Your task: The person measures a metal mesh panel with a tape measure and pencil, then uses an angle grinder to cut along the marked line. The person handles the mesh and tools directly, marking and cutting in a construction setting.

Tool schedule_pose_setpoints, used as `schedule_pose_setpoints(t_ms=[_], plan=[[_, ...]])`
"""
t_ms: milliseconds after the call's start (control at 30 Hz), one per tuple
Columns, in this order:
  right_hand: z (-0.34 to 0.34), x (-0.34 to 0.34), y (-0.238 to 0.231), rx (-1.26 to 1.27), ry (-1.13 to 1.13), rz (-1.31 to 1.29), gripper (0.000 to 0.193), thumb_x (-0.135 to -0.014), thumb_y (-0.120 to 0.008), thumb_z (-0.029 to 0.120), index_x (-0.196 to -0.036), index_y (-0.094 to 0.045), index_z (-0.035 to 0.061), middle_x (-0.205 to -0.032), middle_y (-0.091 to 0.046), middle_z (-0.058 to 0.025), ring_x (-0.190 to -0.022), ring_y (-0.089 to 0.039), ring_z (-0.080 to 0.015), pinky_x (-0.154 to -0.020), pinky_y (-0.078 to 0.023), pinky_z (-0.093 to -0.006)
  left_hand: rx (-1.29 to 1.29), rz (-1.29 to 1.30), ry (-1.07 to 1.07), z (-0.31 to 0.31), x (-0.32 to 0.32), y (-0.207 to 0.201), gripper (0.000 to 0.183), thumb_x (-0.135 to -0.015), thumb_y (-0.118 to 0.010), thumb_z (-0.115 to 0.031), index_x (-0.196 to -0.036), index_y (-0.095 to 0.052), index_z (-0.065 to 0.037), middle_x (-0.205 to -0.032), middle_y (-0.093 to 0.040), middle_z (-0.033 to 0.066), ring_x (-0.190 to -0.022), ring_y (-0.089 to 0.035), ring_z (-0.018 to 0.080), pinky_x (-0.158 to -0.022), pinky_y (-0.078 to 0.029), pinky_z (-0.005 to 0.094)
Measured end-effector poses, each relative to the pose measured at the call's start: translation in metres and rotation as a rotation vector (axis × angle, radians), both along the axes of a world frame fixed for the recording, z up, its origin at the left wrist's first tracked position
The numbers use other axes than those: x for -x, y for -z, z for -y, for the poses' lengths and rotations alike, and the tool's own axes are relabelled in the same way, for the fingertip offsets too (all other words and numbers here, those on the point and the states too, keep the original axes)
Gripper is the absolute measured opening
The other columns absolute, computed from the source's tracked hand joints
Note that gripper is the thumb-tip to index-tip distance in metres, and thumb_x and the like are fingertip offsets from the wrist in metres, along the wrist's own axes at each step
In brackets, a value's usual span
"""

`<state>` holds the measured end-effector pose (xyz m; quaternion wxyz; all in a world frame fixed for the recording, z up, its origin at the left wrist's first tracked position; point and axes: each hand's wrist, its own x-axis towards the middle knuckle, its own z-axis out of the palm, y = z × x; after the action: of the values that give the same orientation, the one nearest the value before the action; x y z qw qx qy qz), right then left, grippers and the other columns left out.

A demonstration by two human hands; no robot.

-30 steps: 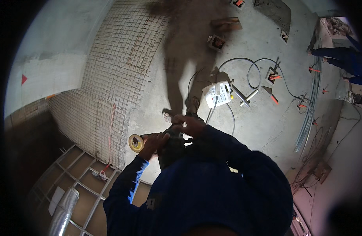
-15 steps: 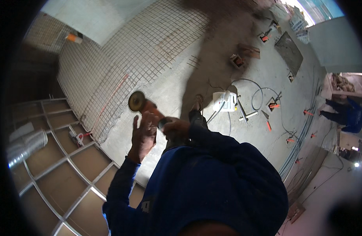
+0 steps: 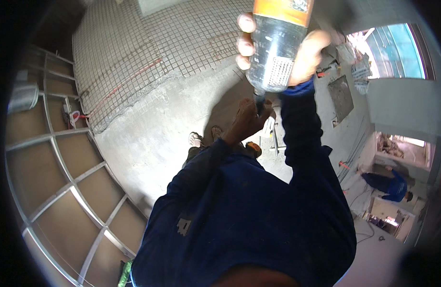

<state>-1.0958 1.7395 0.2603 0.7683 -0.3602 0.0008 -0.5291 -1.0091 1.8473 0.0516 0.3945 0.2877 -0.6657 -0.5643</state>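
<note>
Orange-and-black grinder [image 3: 278, 52] is raised close to the camera, the right hand's [image 3: 309, 55] fingers wrapped round its body; beneath, the left hand [image 3: 247, 119] grasps its cord end [image 3: 260, 102]. Beyond spread concrete floor [image 3: 134, 138], wire mesh [image 3: 148, 43], then a co-worker [image 3: 395, 185].

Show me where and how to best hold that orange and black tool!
Probably by the black lower body of the power tool, from the right, like the right hand: that part is rounded and runs lengthwise up the picture, so fingers can curl around it.
</note>
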Motion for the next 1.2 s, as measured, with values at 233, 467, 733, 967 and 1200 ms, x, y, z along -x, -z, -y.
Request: schedule_pose_setpoints(t_ms=[233, 467, 733, 967, 1200], plan=[[-0.030, 0.024, -0.016, 0.012, 0.120, -0.195, 0.093, -0.079, -0.079, 0.042, -0.149, -0.028, 0.0103, -0.113, -0.052, -0.0154, -0.092, -0.056, -0.0259, -0.077, -0.048, -0.0403, 0.077, 0.400, -0.265, 0.061, -0.121, 0.159, 0.021, -0.088, -0.058, -0.005, -0.107, -0.065, -0.003, -0.096, -0.070, 0.0112, -0.088, -0.068, 0.0224, -0.079, -0.053, 0.0335], [-0.076, 0.057, -0.082, 0.251, 0.323, -0.398, 0.098, -0.073, -0.088, 0.032, -0.147, -0.029, 0.0074, -0.117, -0.055, -0.0153, -0.102, -0.062, -0.0267, -0.086, -0.052, -0.0432, -0.210, 0.349, -0.633, 0.066, -0.283, 0.179, 0.013, -0.095, -0.064, -0.011, -0.103, -0.067, -0.002, -0.088, -0.070, 0.0086, -0.082, -0.064, 0.0144, -0.077, -0.052, 0.0297], [-0.087, 0.070, -0.129, 0.433, 0.528, -0.480, 0.094, -0.069, -0.091, 0.034, -0.139, -0.037, 0.0044, -0.099, -0.058, -0.0104, -0.082, -0.066, -0.0227, -0.072, -0.057, -0.0332, 0.000, 0.632, -0.900, 0.055, -0.351, 0.097, 0.021, -0.092, -0.070, -0.023, -0.104, -0.068, -0.006, -0.091, -0.072, 0.0175, -0.087, -0.071, 0.0322, -0.078, -0.053, 0.0383], [-0.046, 0.089, -0.117, 0.441, 0.442, -0.387, 0.089, -0.066, -0.092, 0.037, -0.134, -0.045, 0.0038, -0.092, -0.061, -0.0106, -0.074, -0.066, -0.0223, -0.067, -0.057, -0.0318, -0.227, 0.755, -0.997, 0.039, -0.380, 0.114, 0.019, -0.092, -0.067, -0.024, -0.102, -0.069, -0.008, -0.094, -0.073, 0.0161, -0.090, -0.071, 0.0329, -0.077, -0.054, 0.0398], [0.058, 0.121, -0.078, 0.393, 0.321, -0.375, 0.089, -0.066, -0.092, 0.031, -0.134, -0.041, 0.0042, -0.097, -0.059, -0.0100, -0.077, -0.065, -0.0223, -0.072, -0.056, -0.0337, -0.349, 0.860, -1.014, 0.015, -0.376, 0.184, 0.016, -0.089, -0.064, -0.021, -0.096, -0.071, -0.008, -0.093, -0.071, 0.0180, -0.090, -0.068, 0.0369, -0.075, -0.053, 0.0423]])
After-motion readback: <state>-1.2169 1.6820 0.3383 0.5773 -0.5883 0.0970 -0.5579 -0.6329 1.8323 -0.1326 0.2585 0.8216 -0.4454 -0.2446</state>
